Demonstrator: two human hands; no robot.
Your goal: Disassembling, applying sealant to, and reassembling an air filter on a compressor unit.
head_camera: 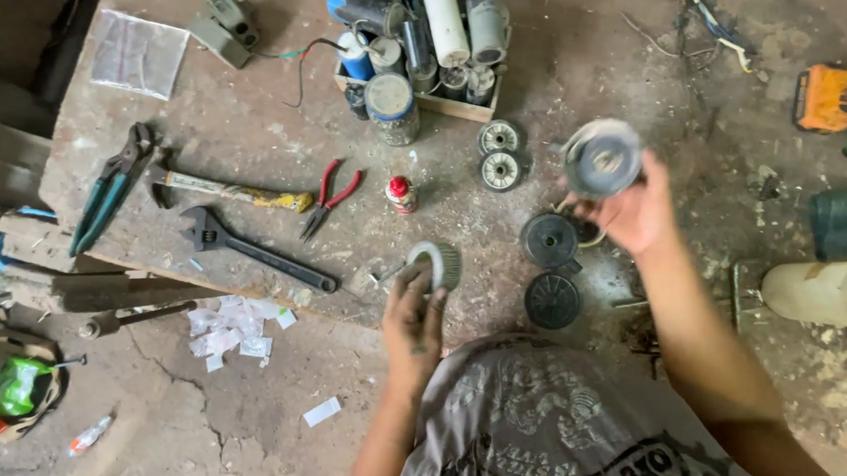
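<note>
Dusty concrete slab point(241, 132) strewn with pliers point(328, 197), wrench point(253, 250), black discs point(550, 269)

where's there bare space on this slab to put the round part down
Bare slab lies between the plastic bag and the capacitor box, above the hammer. Crowded around the right hand, near the dark discs.

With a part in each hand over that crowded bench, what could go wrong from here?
The right hand lifts a round grey disc-shaped part by its edge; if it slips, it could fall on the two black round parts below. The left hand holds a small ribbed cylinder near the slab's edge; dropped, it might roll off to the floor. The small red-capped bottle stands close enough to be knocked over.
</note>
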